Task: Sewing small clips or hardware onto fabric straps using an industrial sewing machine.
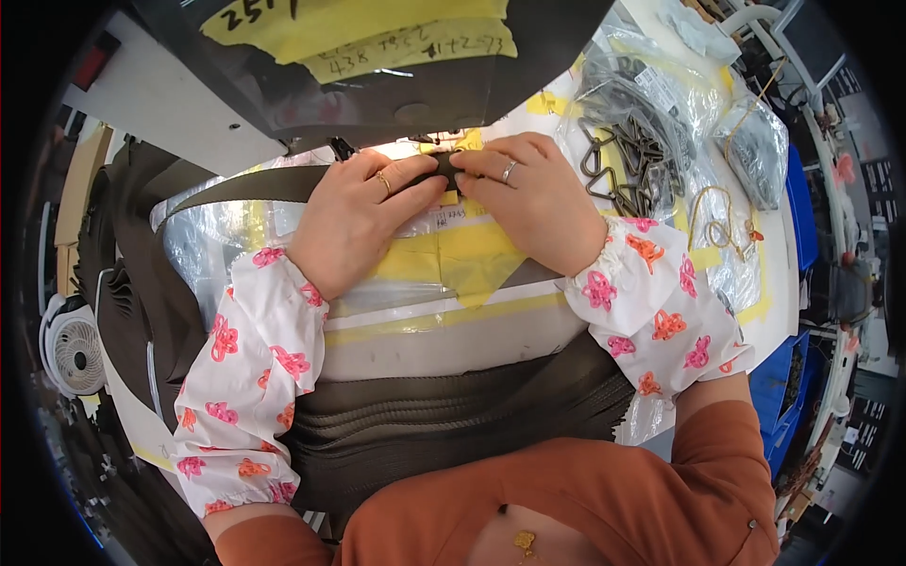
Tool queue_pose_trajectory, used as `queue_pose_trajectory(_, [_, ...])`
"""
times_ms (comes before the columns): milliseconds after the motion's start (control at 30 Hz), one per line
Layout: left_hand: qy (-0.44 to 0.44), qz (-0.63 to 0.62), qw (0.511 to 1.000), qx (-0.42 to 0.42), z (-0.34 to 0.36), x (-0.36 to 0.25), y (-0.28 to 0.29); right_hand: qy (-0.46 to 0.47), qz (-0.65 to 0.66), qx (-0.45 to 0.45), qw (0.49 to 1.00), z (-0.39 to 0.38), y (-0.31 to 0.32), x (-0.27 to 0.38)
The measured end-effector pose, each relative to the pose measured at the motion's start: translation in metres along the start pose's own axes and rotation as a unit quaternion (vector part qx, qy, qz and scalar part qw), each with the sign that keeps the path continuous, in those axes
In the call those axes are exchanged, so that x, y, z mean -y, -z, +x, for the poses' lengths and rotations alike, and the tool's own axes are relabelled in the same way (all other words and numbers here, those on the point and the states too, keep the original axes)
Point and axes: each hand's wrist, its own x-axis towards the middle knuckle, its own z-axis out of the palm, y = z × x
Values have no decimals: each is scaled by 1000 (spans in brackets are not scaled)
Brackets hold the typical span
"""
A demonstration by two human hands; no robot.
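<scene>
A dark olive-brown webbing strap (pixel 255 185) runs in from the left and passes under the dark head of a sewing machine (pixel 368 108). My left hand (pixel 359 217) has its fingers and thumb closed on the strap just in front of the needle area. From the other side, my right hand (pixel 543 198) pinches the strap's end, its fingertips almost meeting the left ones. Between them a short dark piece of the webbing shows at the lit sewing spot. The fingers partly cover it, and the needle itself cannot be made out clearly.
Dark triangular metal rings (pixel 637 165) lie in a clear plastic bag right of my right hand. Stacked webbing straps (pixel 453 415) lie across the near table edge. More webbing (pixel 142 255) hangs at the left, beside a white fan (pixel 74 351). Blue bins (pixel 788 396) stand at the right.
</scene>
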Motion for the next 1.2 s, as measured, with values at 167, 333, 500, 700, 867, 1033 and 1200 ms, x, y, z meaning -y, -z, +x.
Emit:
queue_pose_trajectory(167, [126,-103,986,-37,-3,-11,-1,-31,-12,31,999,4,4,10])
queue_pose_trajectory(333, [152,-140,978,23,-2,-8,2,-31,-14,26,999,3,4,10])
queue_pose_trajectory(500, [125,-42,991,2,-1,-10,2,-45,-18,16,999,3,4,11])
queue_pose_trajectory(700, [142,-54,988,-4,1,-4,-1,-63,-6,32,998,5,1,7])
queue_pose_trajectory(867, [132,-69,989,-15,0,-1,-2,-61,-11,37,997,4,2,7])
queue_pose_trajectory(1033, [129,-69,989,-4,-2,1,-1,-60,-28,47,997,6,5,9])
queue_pose_trajectory(1200, [117,-47,992,-9,-3,8,-6,-63,-53,68,994,8,7,8])
